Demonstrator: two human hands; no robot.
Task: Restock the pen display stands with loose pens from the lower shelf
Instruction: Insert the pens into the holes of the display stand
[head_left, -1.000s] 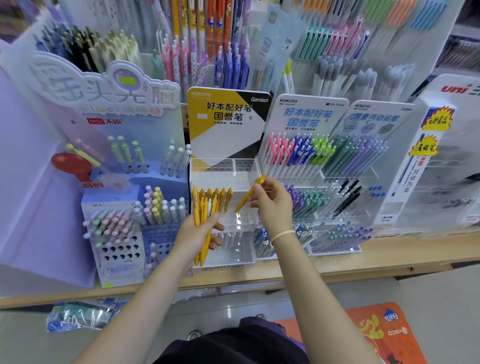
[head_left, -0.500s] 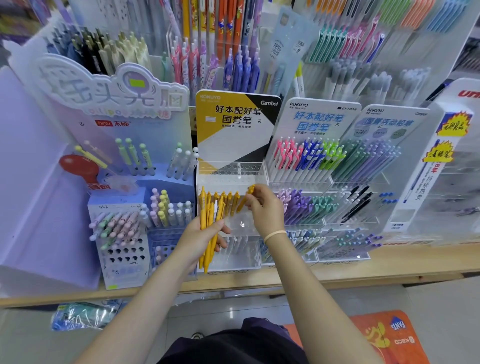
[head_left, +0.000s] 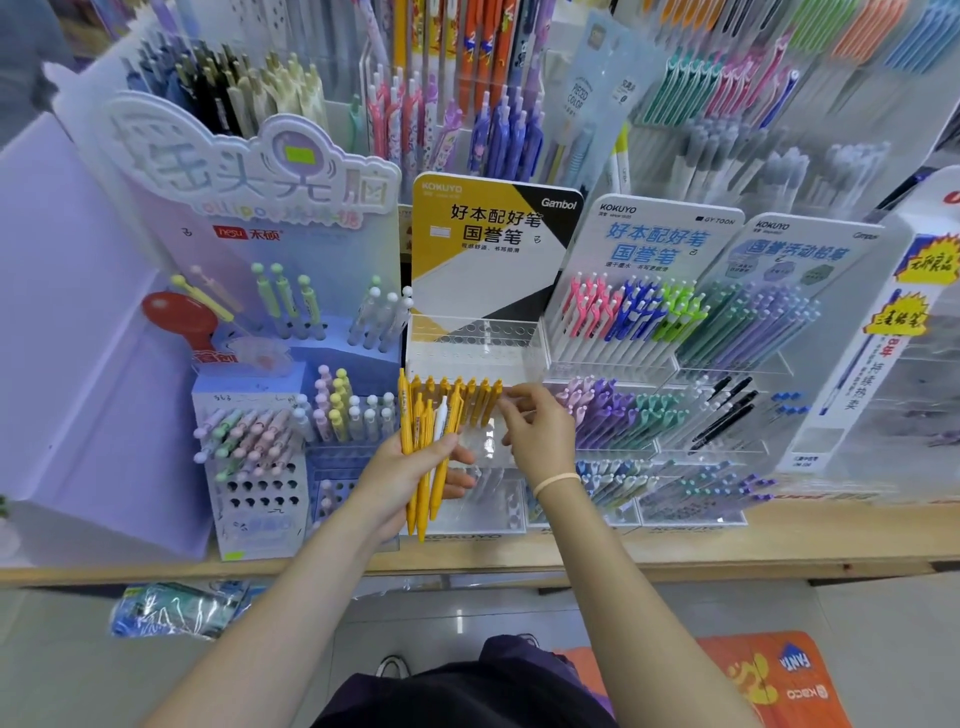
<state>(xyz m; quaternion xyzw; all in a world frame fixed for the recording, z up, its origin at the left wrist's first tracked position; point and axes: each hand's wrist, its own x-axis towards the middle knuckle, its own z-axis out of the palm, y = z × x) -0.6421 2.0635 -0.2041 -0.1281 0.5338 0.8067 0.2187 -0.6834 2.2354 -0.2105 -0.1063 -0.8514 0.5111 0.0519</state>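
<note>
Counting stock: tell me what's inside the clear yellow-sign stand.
The stand: top tier holes empty; middle tier a row of yellow pens. The hands cover much of the lower tiers.

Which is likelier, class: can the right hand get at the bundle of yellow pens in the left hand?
Probably yes. The right hand hangs just beside the bundle of yellow pens that the left hand grips, and nothing stands between them.

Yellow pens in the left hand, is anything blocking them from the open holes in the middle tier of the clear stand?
Only the right hand, hovering beside the row of placed pens. The left hand grips the yellow pens.
</note>
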